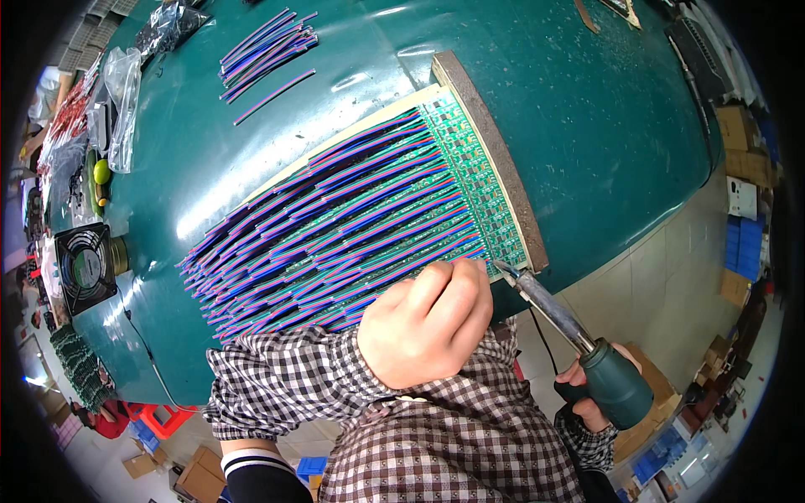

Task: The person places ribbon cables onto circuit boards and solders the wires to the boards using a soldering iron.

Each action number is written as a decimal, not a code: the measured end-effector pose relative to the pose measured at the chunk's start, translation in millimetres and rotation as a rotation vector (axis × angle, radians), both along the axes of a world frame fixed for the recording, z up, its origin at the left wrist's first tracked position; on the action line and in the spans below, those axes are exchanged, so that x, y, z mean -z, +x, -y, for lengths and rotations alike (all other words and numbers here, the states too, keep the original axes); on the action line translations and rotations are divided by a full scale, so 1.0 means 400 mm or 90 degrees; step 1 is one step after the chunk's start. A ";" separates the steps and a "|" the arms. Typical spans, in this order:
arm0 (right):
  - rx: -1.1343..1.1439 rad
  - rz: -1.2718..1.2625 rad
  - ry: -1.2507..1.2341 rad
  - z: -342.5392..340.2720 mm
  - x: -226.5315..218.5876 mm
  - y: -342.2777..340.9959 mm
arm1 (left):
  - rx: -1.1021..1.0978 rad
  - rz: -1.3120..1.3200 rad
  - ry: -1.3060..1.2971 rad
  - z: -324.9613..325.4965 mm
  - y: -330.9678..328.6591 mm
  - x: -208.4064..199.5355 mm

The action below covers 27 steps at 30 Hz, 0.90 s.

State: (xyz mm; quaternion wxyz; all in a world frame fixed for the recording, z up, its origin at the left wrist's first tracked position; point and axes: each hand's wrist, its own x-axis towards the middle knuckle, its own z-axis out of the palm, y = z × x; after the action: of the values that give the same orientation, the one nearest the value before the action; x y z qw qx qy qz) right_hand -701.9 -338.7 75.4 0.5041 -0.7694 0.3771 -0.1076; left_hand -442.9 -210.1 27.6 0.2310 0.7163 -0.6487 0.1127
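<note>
My left hand point(429, 325) is closed in a pinch at the near edge of a panel of green circuit boards point(480, 178). Its fingertips are turned away, so what they grip is hidden. Rows of multicoloured ribbon wires point(335, 214) run leftward from the boards and cover most of the panel. In my right hand point(585, 401) is a soldering iron point(558, 314) with a thick dark green handle. The iron's tip is at the near right corner of the boards, close to my left fingers; whether it touches a joint is too small to tell.
A brown bar point(495, 159) lies along the panel's right edge. Loose wires point(267, 54) lie on the green table point(604, 109) at the far left. A small black fan point(85, 267) stands at the left, near clear plastic bags point(124, 105). Cardboard boxes point(742, 147) are beyond the right edge.
</note>
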 end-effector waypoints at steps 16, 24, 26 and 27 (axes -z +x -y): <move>0.015 0.004 0.016 -0.002 0.013 -0.019 | 0.013 0.002 0.004 -0.002 0.002 -0.002; 0.147 0.101 0.153 -0.038 0.029 -0.031 | 0.005 -0.007 0.014 0.001 0.000 -0.007; 0.236 0.166 0.199 -0.042 0.041 -0.040 | 0.013 -0.010 0.002 0.011 0.001 0.002; 0.192 0.174 0.244 -0.020 0.044 -0.039 | 0.006 -0.012 -0.005 0.007 0.004 0.004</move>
State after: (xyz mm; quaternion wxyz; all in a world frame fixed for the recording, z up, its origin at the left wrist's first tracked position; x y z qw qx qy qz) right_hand -717.5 -330.5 57.9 0.6648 -0.5736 0.4297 -0.2107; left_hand -441.1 -213.0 26.1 0.2402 0.7136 -0.6492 0.1076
